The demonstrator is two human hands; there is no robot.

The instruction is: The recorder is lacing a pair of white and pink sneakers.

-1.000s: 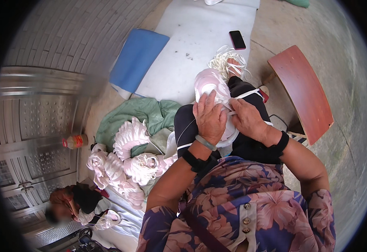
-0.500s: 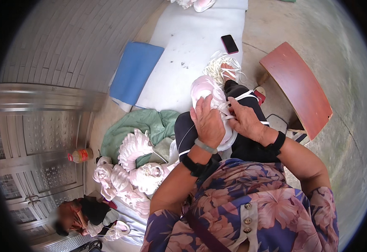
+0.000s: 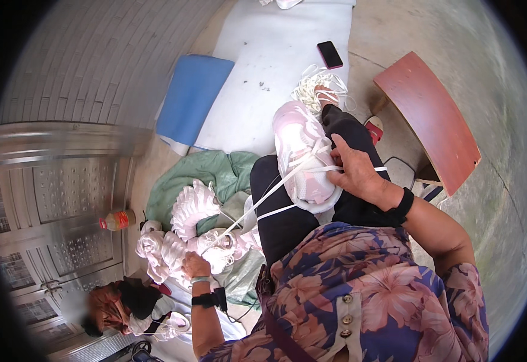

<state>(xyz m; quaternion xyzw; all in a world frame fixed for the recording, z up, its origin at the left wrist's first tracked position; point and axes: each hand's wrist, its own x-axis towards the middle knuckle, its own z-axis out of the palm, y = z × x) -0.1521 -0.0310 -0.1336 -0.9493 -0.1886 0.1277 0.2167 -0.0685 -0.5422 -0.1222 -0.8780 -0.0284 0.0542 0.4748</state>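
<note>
A pink and white sneaker [image 3: 290,136] rests across my lap, its toe pointing away from me. Far out to the left, my left hand [image 3: 196,265] is closed on a white shoelace [image 3: 260,202] that runs taut from the sneaker's eyelets. My right hand [image 3: 357,172] stays against the sneaker's right side at the lacing, thumb side up. Its fingers curl at the edge, partly hidden, and grip there. More white lace crosses my black trousers.
Several pink and white sneakers [image 3: 192,211] lie on a green cloth [image 3: 170,172] at left. Loose laces [image 3: 312,87] surround my foot. A phone [image 3: 330,54], blue pad [image 3: 194,102], reddish wooden stool [image 3: 429,114] and bottle [image 3: 118,220] stand around. Another person [image 3: 130,304] sits lower left.
My left hand has left the sneaker and swung down to the left, drawing the shoelace out into a long straight line. The right hand has stayed at the sneaker.
</note>
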